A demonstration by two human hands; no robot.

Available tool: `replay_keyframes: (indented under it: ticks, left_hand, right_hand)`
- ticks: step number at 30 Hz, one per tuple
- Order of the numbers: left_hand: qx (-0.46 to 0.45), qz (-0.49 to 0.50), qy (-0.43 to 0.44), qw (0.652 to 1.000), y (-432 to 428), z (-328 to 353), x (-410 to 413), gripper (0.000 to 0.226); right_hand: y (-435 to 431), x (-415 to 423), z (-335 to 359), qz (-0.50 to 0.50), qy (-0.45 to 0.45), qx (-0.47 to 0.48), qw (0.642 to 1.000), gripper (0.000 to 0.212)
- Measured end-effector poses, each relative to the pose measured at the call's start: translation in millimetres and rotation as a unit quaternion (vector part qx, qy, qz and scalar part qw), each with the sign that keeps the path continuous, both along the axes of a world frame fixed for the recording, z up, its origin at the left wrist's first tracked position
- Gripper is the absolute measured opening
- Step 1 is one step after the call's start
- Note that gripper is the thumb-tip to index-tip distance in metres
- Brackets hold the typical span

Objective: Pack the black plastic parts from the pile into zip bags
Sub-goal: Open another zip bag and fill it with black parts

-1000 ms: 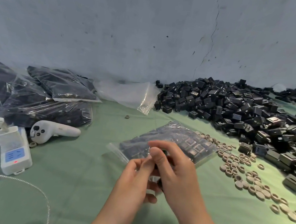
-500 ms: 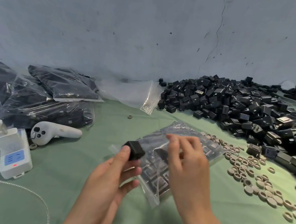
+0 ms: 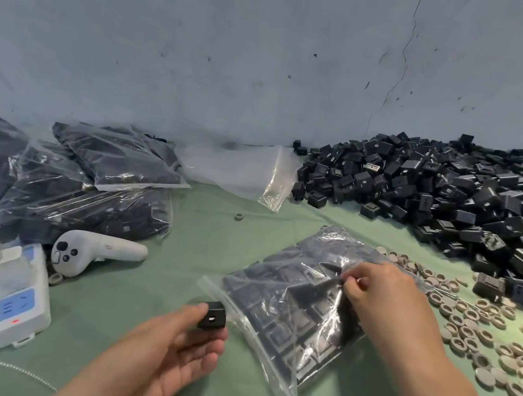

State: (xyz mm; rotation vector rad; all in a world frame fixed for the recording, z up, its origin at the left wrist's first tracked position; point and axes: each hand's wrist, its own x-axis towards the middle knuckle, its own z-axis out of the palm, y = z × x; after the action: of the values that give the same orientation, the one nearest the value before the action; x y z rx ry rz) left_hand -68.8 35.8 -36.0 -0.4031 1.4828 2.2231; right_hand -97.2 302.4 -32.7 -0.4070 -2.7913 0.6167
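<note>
A clear zip bag (image 3: 292,305) partly filled with black plastic parts lies on the green cloth in front of me. My right hand (image 3: 383,300) pinches the bag's upper film near its middle. My left hand (image 3: 166,351) holds one small black plastic part (image 3: 212,315) between thumb and fingers, just left of the bag's near edge. A big pile of black plastic parts (image 3: 437,194) covers the cloth at the right, against the wall.
Several filled zip bags (image 3: 89,182) are stacked at the left. An empty clear bag (image 3: 250,173) lies by the wall. A white controller (image 3: 97,251), a white power strip (image 3: 15,298) with cable, and several grey rings (image 3: 475,329) lie on the cloth.
Both hands were together at the bag's mouth. The left hand pulled away holding one black part and moved down-left. The right hand shifted onto the bag's film, and the bag lies flatter.
</note>
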Motion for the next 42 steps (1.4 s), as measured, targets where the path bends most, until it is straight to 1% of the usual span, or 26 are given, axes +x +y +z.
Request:
replay_keyframes:
  ticks: [1, 3, 6, 9, 12, 13, 15, 16, 17, 19, 21, 23, 24, 27, 29, 30, 32, 34, 37, 39, 41, 42]
  left_hand:
    - [-0.042, -0.01, 0.021, 0.999, -1, -1, -2, 0.021]
    - [-0.1, -0.037, 0.047, 0.993, -2, -3, -3, 0.018]
    - [-0.149, -0.051, 0.065, 0.985, 1, -4, -4, 0.023]
    - [-0.192, -0.024, 0.115, 0.974, 5, -5, -4, 0.031]
    - [-0.233, -0.026, 0.172, 0.957, 10, -4, -6, 0.033]
    - [-0.258, -0.024, 0.195, 0.946, 12, -5, -6, 0.032]
    - [-0.34, -0.009, 0.241, 0.909, 16, -11, -8, 0.03]
    - [-0.377, -0.001, 0.253, 0.891, 18, -14, -8, 0.03]
    - [-0.399, 0.001, 0.257, 0.88, 20, -17, -9, 0.032]
    - [-0.407, -0.006, 0.265, 0.874, 23, -21, -11, 0.035]
    - [-0.434, -0.007, 0.293, 0.852, 28, -23, -12, 0.035]
    - [-0.474, -0.006, 0.317, 0.822, 32, -22, -13, 0.036]
    - [-0.486, -0.01, 0.32, 0.813, 34, -22, -12, 0.038]
    - [-0.503, -0.002, 0.313, 0.806, 42, -25, -9, 0.043]
    - [-0.491, 0.02, 0.291, 0.821, 46, -25, -7, 0.049]
    - [-0.483, 0.026, 0.281, 0.829, 48, -26, -7, 0.048]
    - [-0.459, 0.032, 0.267, 0.847, 50, -26, -7, 0.04]
    - [-0.412, 0.055, 0.253, 0.874, 51, -27, -8, 0.03]
    - [-0.29, 0.127, 0.21, 0.925, 52, -24, -9, 0.021]
    - [-0.163, 0.175, 0.158, 0.958, 52, -17, -9, 0.019]
    - [-0.04, 0.2, 0.116, 0.972, 52, -12, -8, 0.014]
    - [-0.001, 0.201, 0.105, 0.974, 52, -10, -8, 0.01]
  right_hand:
    - [1, -3, -1, 0.005, -0.003, 0.004, 1.0, 0.018]
    - [4, -8, -2, 0.029, -0.009, 0.014, 0.999, 0.015]
    - [11, -13, -4, 0.081, -0.01, 0.01, 0.997, 0.015]
    - [17, -15, -6, 0.125, -0.006, -0.005, 0.992, 0.019]
    - [18, -14, -6, 0.147, -0.007, -0.006, 0.989, 0.023]
    - [18, -13, -6, 0.153, -0.009, -0.002, 0.988, 0.024]
    - [17, -13, -6, 0.16, -0.011, 0.001, 0.987, 0.026]
    - [17, -12, -5, 0.164, -0.012, 0.0, 0.986, 0.027]
    - [18, -12, -5, 0.167, -0.012, -0.003, 0.986, 0.027]
    - [18, -11, -4, 0.173, -0.004, -0.022, 0.985, 0.022]
    - [16, -10, -3, 0.167, 0.006, -0.038, 0.985, 0.007]
    - [14, -10, -3, 0.164, 0.001, -0.036, 0.986, 0.01]
    - [13, -9, -4, 0.166, -0.008, -0.03, 0.986, 0.012]
    - [11, -10, -5, 0.17, -0.017, -0.017, 0.985, 0.011]
    - [9, -11, -5, 0.162, -0.009, -0.014, 0.987, 0.012]
    - [8, -11, -5, 0.155, -0.007, -0.01, 0.988, 0.013]
    - [5, -13, -7, 0.144, -0.005, 0.005, 0.989, 0.015]
    - [4, -12, -9, 0.134, 0.005, 0.015, 0.991, 0.016]
    - [2, -10, -11, 0.124, 0.022, 0.029, 0.992, 0.016]
    - [2, -9, -11, 0.127, 0.03, 0.046, 0.99, 0.015]
    - [2, -9, -12, 0.134, 0.035, 0.06, 0.989, 0.014]
    - [3, -8, -12, 0.135, 0.034, 0.063, 0.988, 0.015]
